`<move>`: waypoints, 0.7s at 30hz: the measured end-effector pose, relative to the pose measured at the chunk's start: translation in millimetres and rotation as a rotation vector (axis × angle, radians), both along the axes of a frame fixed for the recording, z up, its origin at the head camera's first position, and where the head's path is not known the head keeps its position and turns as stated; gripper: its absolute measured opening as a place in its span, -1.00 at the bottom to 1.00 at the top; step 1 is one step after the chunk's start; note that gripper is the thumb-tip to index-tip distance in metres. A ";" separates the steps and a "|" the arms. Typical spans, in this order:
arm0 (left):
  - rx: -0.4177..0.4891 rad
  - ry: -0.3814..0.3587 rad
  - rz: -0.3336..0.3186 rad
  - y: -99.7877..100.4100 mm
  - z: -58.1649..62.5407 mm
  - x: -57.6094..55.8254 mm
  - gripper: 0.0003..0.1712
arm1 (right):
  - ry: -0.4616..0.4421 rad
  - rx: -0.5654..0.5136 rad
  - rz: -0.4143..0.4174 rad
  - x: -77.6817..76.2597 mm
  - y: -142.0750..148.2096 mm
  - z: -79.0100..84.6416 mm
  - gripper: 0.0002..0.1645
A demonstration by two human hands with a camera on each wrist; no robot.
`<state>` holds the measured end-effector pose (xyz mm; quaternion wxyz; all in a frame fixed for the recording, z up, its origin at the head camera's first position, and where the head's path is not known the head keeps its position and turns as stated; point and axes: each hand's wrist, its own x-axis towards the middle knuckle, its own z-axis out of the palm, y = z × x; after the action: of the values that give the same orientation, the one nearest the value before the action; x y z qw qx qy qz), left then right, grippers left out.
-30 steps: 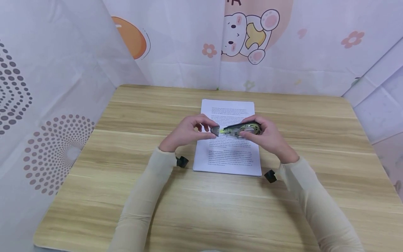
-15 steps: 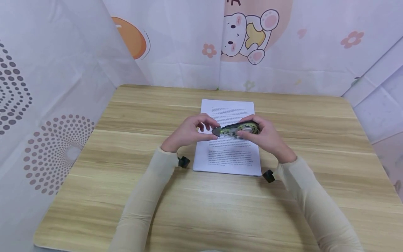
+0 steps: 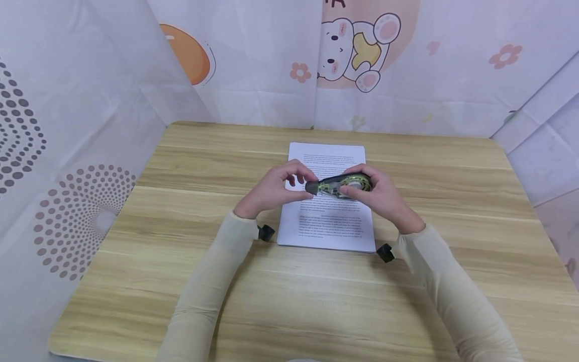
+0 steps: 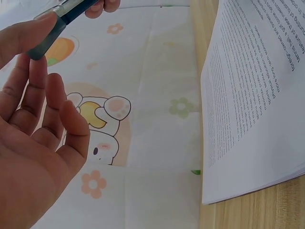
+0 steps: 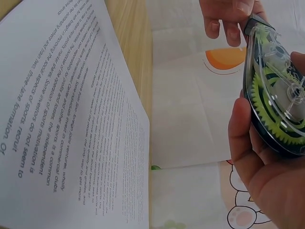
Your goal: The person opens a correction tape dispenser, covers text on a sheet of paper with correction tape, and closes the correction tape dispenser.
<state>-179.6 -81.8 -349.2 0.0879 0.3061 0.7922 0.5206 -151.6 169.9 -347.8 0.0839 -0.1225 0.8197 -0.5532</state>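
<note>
A correction tape dispenser point(image 3: 332, 186) with a clear body and a green gear wheel is held up above the printed sheets. My right hand point(image 3: 384, 197) grips its wide rounded end, thumb on the near side. At the narrow end sits a dark grey cap point(image 3: 311, 187), pinched between thumb and fingertips of my left hand point(image 3: 273, 188). In the right wrist view the cap point(image 5: 257, 23) covers the dispenser's tip. The left wrist view shows the remaining fingers of the left hand point(image 4: 43, 138) loosely bent. Below both hands lies a stack of printed paper point(image 3: 332, 229).
The wooden table point(image 3: 289, 301) carries the paper stack near its middle. A white patterned curtain point(image 3: 258, 110) hangs behind the table's far edge and along its sides. Black wrist cameras point(image 3: 266, 233) stick out from the cuffs of both beige sleeves point(image 3: 208, 286).
The cap and dispenser have come together: a yellow-green gap between them a second ago has closed. My left hand has moved slightly right, my right hand slightly left.
</note>
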 end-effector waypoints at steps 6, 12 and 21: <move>0.010 0.025 0.002 2.1 -0.1 -0.2 -0.67 | -0.001 -0.037 -0.002 -0.2 -0.2 -0.8 -0.61; 0.021 0.040 0.011 2.6 -0.5 -0.2 -0.67 | -0.021 -0.040 -0.015 0.3 -0.6 0.4 -0.59; 0.032 0.049 0.015 4.8 -1.8 0.2 -0.66 | -0.041 -0.036 -0.025 2.1 -1.4 2.0 -0.57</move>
<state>-179.4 -76.9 -351.1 0.0595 0.3140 0.7880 0.5261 -149.5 168.5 -345.9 0.0916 -0.1021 0.8092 -0.5713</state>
